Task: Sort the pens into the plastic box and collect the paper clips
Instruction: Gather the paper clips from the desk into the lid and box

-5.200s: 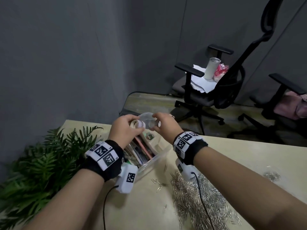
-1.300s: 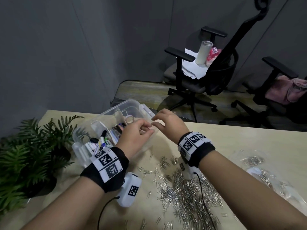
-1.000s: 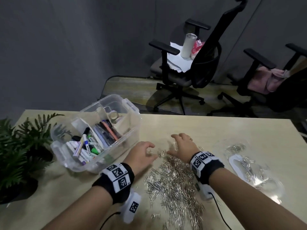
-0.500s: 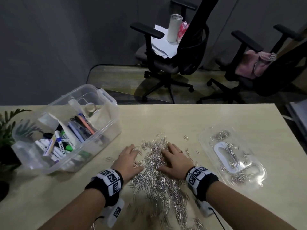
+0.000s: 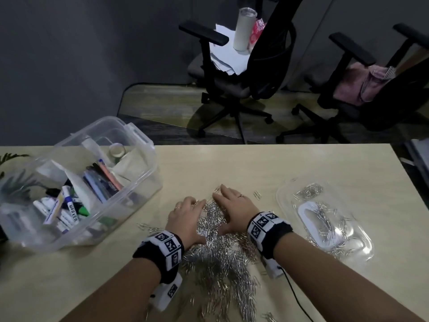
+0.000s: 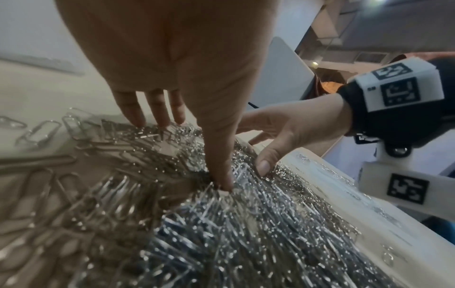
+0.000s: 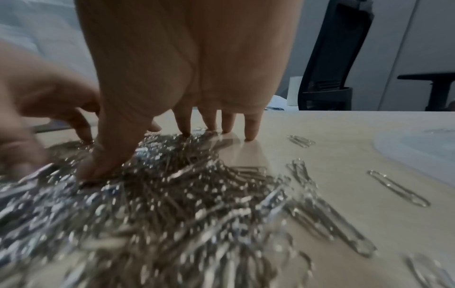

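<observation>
Pressing spread fingers, left hand (image 5: 185, 219) and right hand (image 5: 234, 209) flank the paper clips (image 5: 220, 259) heap, running toward-and-away lengthwise

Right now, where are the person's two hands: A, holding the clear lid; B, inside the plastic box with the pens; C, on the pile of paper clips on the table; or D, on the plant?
C: the left hand and right hand rest with spread fingers on the pile of paper clips, between the plastic box and the clear lid.

Silver paper clips (image 5: 222, 259) are seen on a pale beige worktop (image 5: 290, 163); black-and-white checked wristbands (image 5: 166, 248) are worn.
</observation>
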`<state>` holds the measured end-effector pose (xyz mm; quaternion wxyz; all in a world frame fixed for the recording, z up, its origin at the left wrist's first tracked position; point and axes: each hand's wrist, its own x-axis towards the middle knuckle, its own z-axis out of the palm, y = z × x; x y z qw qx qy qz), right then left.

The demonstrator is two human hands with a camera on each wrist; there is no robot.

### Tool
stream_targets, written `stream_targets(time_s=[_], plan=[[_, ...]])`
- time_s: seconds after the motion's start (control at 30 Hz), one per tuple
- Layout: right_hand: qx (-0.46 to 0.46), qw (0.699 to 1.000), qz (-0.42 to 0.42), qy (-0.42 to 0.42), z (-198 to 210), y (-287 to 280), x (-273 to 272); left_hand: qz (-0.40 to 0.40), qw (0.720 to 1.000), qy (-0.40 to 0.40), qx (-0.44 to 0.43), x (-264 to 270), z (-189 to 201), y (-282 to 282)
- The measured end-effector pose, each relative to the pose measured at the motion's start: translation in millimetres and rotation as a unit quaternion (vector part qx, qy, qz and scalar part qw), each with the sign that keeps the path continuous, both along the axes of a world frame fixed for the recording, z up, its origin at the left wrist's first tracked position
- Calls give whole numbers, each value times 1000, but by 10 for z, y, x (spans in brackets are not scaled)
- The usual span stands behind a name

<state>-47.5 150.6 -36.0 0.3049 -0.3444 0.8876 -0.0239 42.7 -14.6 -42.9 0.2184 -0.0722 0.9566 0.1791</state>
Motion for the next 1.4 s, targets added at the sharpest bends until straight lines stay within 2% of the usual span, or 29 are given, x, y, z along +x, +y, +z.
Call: stream_targets(time_s=[0.13,0.27,0.47,0.6,0.8,1.1,1.27,1.4], plan=[[-38,999,8,35,-69,79,114,31,995,28,92,-8,-40,-14],[-113,993,-32,-2,-60,142,214,74,990,23,121,-5,-17,-28],[-99,994,-41,-24,71,137,231,139,979,24,144,52,33,-44],[-103,993,-54,-21,214,162,257,185,962,34,196,133,145,-57],[-135,989,-62,-9,469,132,329,198,946,62,250,225,451,-109],[-186,981,-44,24,957,-91,258,206,929,157,266,278,1098,-427],[-211,976,-22,52,1169,-288,171,224,920,224,229,146,1455,-784],[-223,971,-16,85,1320,-439,68,250,909,261,206,-20,1536,-1081]])
